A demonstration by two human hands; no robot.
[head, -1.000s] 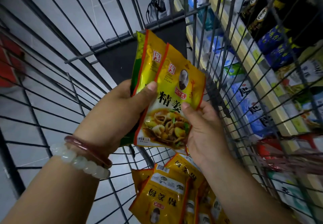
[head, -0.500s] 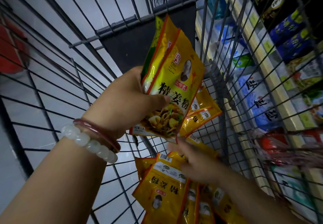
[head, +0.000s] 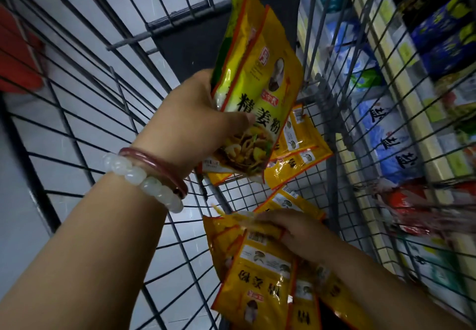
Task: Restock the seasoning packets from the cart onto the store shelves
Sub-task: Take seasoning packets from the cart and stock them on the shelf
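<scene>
My left hand grips a small stack of yellow seasoning packets upright above the wire cart, thumb across the front one. Down in the cart, my right hand lies on a pile of the same yellow packets, its fingers curled over the top edge of one. More yellow packets lie on the cart floor behind the held stack.
Store shelves run along the right, seen through the cart's wire side, stocked with blue-and-white bags, dark blue packs and red packets. A red object stands on the grey floor at left.
My right hand let go of the held stack and dropped down onto the packets lying in the cart. My left hand kept the stack and lifted it a little.
</scene>
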